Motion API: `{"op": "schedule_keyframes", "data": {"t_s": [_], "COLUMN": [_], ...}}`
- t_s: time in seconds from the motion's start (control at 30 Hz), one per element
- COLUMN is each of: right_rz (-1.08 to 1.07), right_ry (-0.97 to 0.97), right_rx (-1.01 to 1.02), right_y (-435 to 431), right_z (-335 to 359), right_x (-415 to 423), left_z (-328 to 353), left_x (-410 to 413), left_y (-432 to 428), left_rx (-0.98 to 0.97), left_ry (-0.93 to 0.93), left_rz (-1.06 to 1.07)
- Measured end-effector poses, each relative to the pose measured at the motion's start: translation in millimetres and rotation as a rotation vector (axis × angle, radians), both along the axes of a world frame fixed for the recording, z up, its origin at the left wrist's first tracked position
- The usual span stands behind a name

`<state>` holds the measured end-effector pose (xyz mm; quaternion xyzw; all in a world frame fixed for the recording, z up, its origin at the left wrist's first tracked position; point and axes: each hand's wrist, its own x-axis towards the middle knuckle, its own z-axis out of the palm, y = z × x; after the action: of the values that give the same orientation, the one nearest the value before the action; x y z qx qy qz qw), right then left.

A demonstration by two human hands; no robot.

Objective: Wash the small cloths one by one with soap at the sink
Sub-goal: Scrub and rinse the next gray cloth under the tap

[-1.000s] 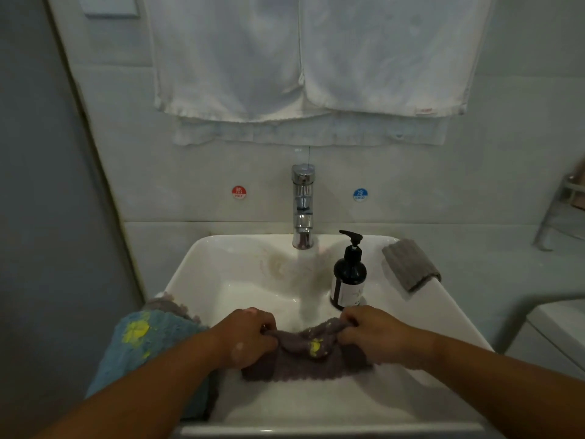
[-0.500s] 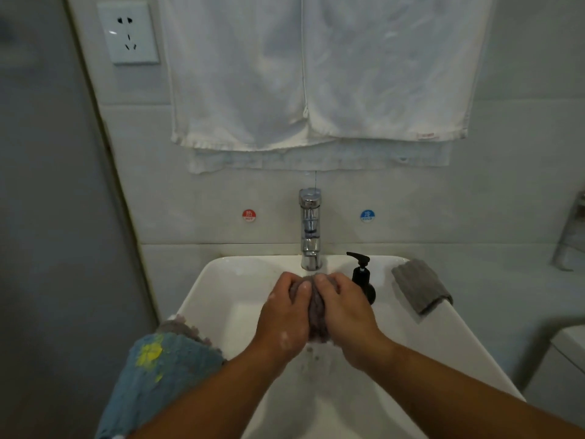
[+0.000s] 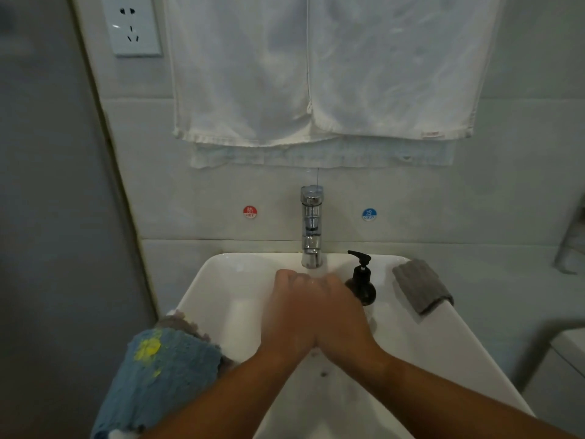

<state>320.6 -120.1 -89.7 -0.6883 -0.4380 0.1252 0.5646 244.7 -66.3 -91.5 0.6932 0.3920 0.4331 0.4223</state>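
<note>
If between the hands point(image 3: 304, 312), cloth hidden.

Glossy smooth white sink point(image 3: 218, 280), polished metal tap point(image 3: 311, 229), ribbed grey cloth point(image 3: 421, 285), nubbly blue cloth point(image 3: 164, 375)

white rectangular sink point(image 3: 205, 289), its basin wet near the drain. a blue cloth point(image 3: 164, 375) with a yellow patch hangs over the sink's left front rim. under it lies a grey-brown cloth point(image 3: 185, 323), with only its scalloped edge showing at the top. a grey ribbed cloth point(image 3: 422, 285), folded, lies across the right rim near the back corner. a dark soap bottle point(image 3: 362, 288) with a black pump stands upright inside the basin at the back right.
</note>
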Motion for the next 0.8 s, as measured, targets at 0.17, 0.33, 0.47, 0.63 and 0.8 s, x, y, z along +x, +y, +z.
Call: {"op": "schedule_keyframes", "data": {"t_s": [0.17, 0.33, 0.47, 0.63, 0.8], "right_rz": [-0.067, -0.021, -0.071, 0.000, -0.058], "right_ry": [0.121, -0.078, 0.013, -0.058, 0.017], "right_rx": [-0.074, -0.072, -0.055, -0.104, -0.047], "right_y": [12, -2, 7, -2, 8], "right_z": [-5, -5, 4, -5, 6], "right_x": [14, -5, 12, -4, 15], "left_z": [2, -1, -1, -3, 4], "left_x": [-3, 0, 1, 0, -2], "left_y": [-20, 2, -17, 3, -24], "left_rx": [-0.020, 0.011, -0.084, 0.014, -0.180], "left_ry": [-0.042, 0.104, -0.043, 0.085, -0.021], "left_rz": [-0.081, -0.002, -0.099, -0.008, -0.146]}}
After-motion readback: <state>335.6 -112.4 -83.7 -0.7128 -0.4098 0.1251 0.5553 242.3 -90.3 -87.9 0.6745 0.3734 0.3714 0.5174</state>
